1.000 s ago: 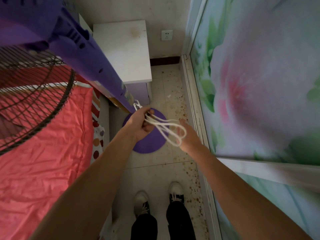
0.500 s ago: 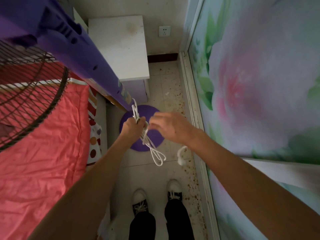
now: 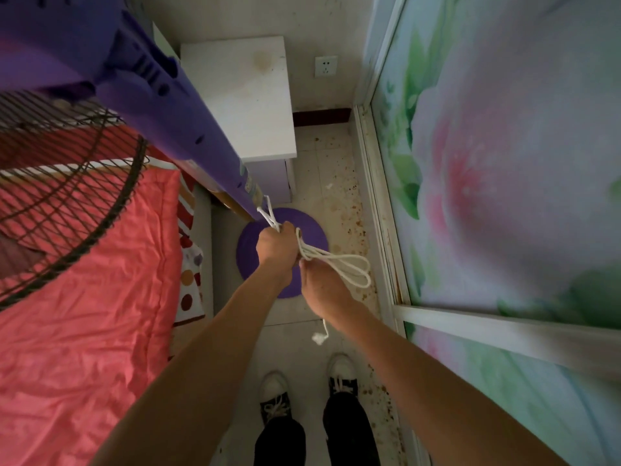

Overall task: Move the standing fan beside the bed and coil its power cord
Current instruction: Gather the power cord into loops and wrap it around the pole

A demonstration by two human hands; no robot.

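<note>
Plug end (image 3: pixel 318 337): dangles free below the right hand, above the shoes.
Right hand (image 3: pixel 322 284): curled around the power cord (image 3: pixel 339 264), whose loops stick out to the right.
Left hand (image 3: pixel 278 246): clenched on the gathered strands beside the fan pole (image 3: pixel 188 129).
Standing fan: purple base (image 3: pixel 312 230) on the floor, close beside the bed (image 3: pixel 67 297).
Risk: loose loops could slip and unravel; a hard pull might tip the fan.

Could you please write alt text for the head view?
Left hand grips looped white power cord beside the purple fan's pole; right hand holds the loops, plug dangling below. Red-covered bed lies at left.
</note>
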